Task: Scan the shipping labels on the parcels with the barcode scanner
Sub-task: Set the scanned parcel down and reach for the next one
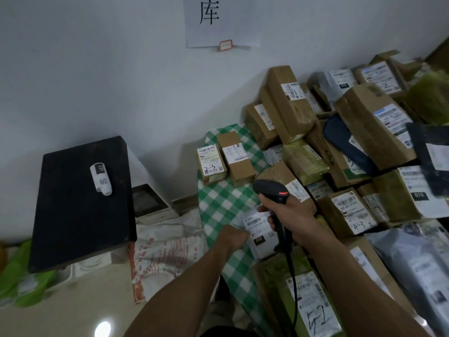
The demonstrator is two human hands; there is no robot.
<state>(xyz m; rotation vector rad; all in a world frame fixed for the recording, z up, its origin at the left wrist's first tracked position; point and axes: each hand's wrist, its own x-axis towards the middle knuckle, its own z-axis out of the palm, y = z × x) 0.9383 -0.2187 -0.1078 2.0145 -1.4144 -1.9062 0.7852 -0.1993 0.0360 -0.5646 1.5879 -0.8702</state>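
My right hand grips a black barcode scanner with a red strip on its head; its cord hangs down toward me. My left hand holds the left edge of a small white parcel with a barcoded shipping label, lying on the green checked cloth. The scanner is just above and right of that parcel. Two small cardboard boxes with labels stand further back on the cloth. A heap of several labelled parcels fills the right side.
A black box stands at the left with a small white labelled tube on top. White printed sacks lie on the floor between it and the table. A paper sign hangs on the wall.
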